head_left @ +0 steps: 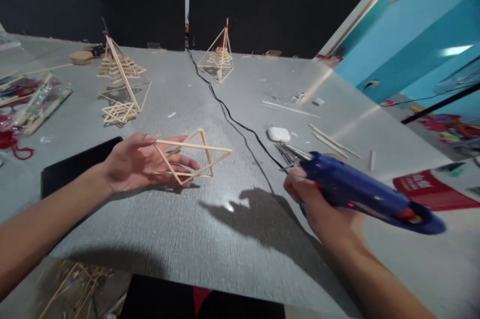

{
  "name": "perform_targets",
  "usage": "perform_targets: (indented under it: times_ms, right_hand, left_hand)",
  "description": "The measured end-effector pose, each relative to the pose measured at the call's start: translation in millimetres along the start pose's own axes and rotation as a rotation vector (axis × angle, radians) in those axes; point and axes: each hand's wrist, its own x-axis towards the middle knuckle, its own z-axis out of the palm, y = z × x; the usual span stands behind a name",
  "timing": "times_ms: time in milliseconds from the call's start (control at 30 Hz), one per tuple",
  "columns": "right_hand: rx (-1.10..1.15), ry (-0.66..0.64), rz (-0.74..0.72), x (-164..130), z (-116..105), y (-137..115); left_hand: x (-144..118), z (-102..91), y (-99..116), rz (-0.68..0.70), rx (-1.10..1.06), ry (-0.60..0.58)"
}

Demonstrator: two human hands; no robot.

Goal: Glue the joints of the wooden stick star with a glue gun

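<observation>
Head view: the left hand [140,161] is palm-up and loosely open above the desk [210,229], its fingers cradling a star frame [191,158] made of thin wooden sticks crossed as two triangles; the frame rests on the fingertips and juts out to the right of them, lifted clear of the grey surface, its shadow just beneath; the right hand [318,204] is closed around the grip of a blue glue gun [360,191], the gun's body running off to the right and its metal tip pointing left toward the frame, well apart from it; a black cord [228,114] trails from the gun's region up the desk to the far edge; just behind the gun lie a small white case [278,134] and a few loose sticks [330,141]; farther back stand two stick pyramids, one [120,76] at the left with stacked stars inside and a flat star at its foot, another [220,56] near the middle; a black tablet [75,164] lies under the left wrist; a red sheet [431,189] lies at the right edge.
</observation>
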Motion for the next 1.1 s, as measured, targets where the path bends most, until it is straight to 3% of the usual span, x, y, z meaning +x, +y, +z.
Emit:
perform_targets:
  times_ms: [100, 333, 433, 600, 833, 933, 1000, 1100]
  right_hand:
    - [-0.012, 0.18, 0.043, 2.4, 12.2, -4.8]
    - [0.057, 0.071, 0.046, 2.4, 29.0, -12.0]
    - [0.103, 0.022, -0.018, -0.3, 27.7, -4.4]
    - [0.109, -0.154, -0.121, -3.8, 19.1, 6.8]
    - [0.09, -0.157, -0.198, -2.7, 18.0, 4.0]
    - [0.117, -0.103, -0.147, -0.5, 20.7, -0.8]
    - [0.134, -0.077, -0.036, 1.2, 23.4, -4.9]
    - [0.225, -0.172, 0.18, 2.6, 31.5, -11.8]
  left_hand:
    - [-0.2, 3.3, -4.5, 0.048, -0.077, -0.042]
    - [-7.5, 13.4, -14.4, 0.102, -0.124, -0.014]
    - [-10.5, 16.2, -16.1, 0.122, -0.084, -0.024]
    - [-10.0, 24.5, -14.5, 0.134, 0.072, 0.055]
    - [-9.1, 31.6, -11.8, 0.136, 0.15, 0.062]
    - [-11.0, 27.8, -13.6, 0.154, 0.082, 0.048]
    - [-10.8, 24.6, -17.4, 0.153, -0.041, 0.036]
    - [-5.8, 22.5, -26.0, 0.148, -0.227, 0.018]
